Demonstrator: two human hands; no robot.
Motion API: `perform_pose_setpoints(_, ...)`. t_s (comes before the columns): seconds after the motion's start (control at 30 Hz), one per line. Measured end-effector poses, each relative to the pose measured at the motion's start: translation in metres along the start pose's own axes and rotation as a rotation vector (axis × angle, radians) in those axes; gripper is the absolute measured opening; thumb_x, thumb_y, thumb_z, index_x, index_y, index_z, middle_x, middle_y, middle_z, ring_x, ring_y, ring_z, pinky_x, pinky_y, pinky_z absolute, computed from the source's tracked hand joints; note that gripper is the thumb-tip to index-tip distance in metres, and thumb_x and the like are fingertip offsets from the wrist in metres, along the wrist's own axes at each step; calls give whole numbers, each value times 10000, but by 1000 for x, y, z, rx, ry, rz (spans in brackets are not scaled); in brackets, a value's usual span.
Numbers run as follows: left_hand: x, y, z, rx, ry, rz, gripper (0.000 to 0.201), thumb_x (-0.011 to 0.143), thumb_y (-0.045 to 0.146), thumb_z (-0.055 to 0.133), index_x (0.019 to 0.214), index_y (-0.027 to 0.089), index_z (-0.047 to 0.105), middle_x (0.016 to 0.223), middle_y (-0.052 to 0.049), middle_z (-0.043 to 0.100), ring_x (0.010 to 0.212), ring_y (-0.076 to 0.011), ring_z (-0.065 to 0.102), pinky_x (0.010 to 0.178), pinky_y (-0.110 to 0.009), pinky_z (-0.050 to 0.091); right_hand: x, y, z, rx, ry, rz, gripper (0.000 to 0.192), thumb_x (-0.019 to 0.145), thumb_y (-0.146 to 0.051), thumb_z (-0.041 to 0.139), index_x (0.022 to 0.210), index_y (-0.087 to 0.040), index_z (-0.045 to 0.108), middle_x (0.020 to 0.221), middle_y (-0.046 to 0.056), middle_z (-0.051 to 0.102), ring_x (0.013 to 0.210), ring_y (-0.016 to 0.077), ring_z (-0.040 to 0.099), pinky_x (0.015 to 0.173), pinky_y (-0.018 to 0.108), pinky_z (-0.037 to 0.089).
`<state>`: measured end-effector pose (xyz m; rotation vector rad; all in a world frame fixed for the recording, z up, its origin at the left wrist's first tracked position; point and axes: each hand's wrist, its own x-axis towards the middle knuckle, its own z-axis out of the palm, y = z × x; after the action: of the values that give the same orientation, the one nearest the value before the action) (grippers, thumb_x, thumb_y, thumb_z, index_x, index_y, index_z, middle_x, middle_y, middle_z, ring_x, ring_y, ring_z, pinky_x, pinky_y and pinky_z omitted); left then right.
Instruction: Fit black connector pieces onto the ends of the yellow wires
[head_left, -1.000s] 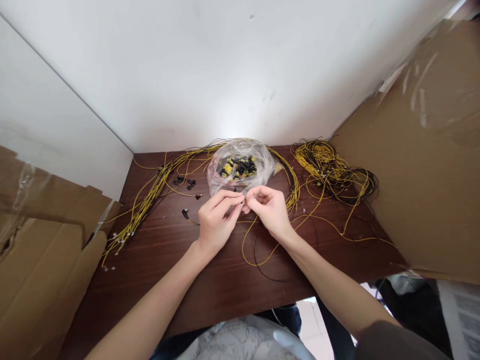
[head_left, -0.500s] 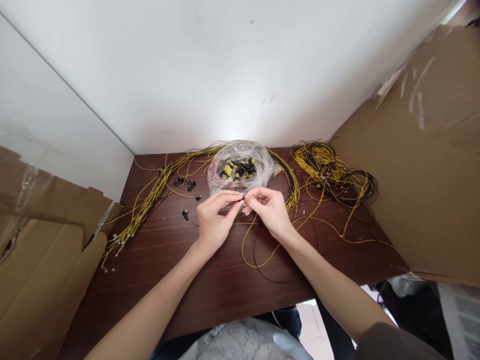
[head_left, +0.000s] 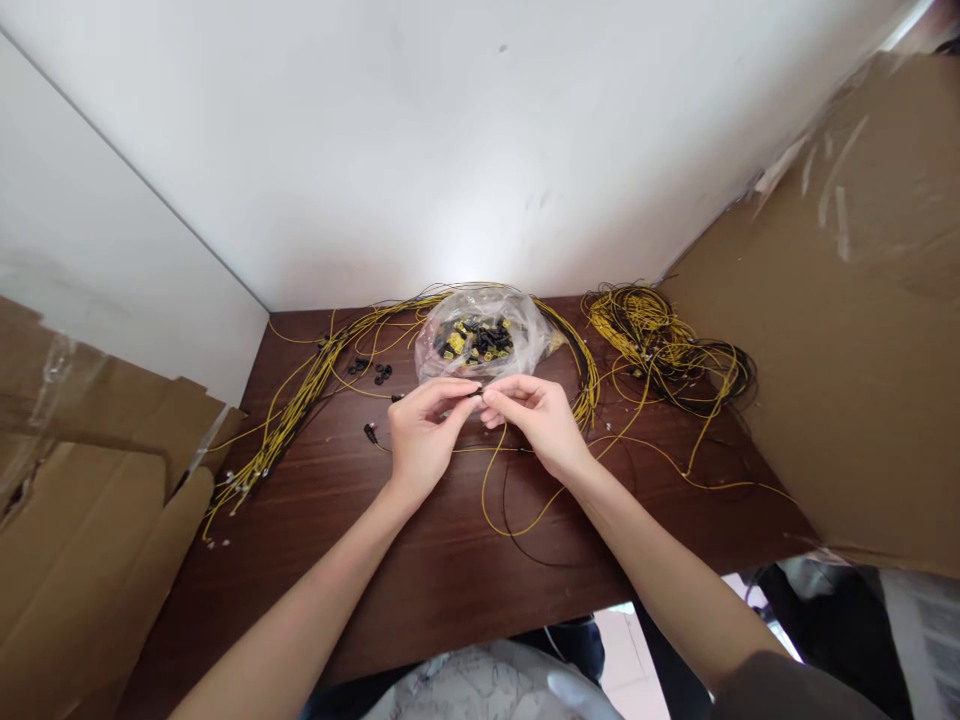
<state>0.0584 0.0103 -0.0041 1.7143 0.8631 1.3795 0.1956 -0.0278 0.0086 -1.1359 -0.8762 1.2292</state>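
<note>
Just in front of a clear plastic bag [head_left: 531, 335], my two hands meet fingertip to fingertip. My left hand [head_left: 426, 425] pinches a small black connector [head_left: 477, 393], mostly covered by the fingers. From the other side my right hand [head_left: 536, 415] pinches at the same spot, where a thin yellow wire [head_left: 486, 490] runs down and loops on the table below it. Black and yellow connector pieces [head_left: 480, 341] fill the open bag. Left of my left hand lies a black plug [head_left: 370, 432] on a yellow wire.
A bundle of yellow and black wires [head_left: 300, 392] arcs along the left and back of the brown table [head_left: 450, 560]. A tangled wire coil [head_left: 637, 325] lies at the back right. Small black parts [head_left: 383, 372] sit left of the bag. Cardboard [head_left: 847, 330] walls both sides.
Both hands stay pinched together. My left hand has shifted slightly left, and the fingertips are a little further left with the connector between them.
</note>
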Motion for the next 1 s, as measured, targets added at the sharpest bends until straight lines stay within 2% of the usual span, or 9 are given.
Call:
perform_pose_setpoints(0.17, 1, 1, 1, -76, 30, -78, 88, 722, 157, 687, 807, 161, 703, 844, -45, 704, 799, -147, 657, 729, -258, 546, 1, 0, -1, 103, 25, 63, 239, 617, -274, 769, 800, -154, 673, 661, 0, 666, 575, 96, 612, 587, 234, 515)
perform_pose_setpoints(0.63, -3, -3, 0, -50, -80, -40, 109, 741, 144, 666, 841, 172, 700, 873, -46, 690, 823, -150, 648, 761, -273, 550, 3, 2, 1, 125, 79, -1, 145, 606, -175, 730, 682, -157, 608, 584, -36, 599, 517, 72, 540, 500, 199, 437)
perform_pose_setpoints(1.0, -4, -4, 2, -56, -68, -24, 101, 740, 135, 665, 826, 174, 701, 864, -45, 693, 804, -148, 654, 714, -260, 560, 2, 6, 3, 107, 78, -25, 124, 611, -184, 712, 663, -167, 600, 606, -31, 597, 528, 77, 534, 504, 205, 436)
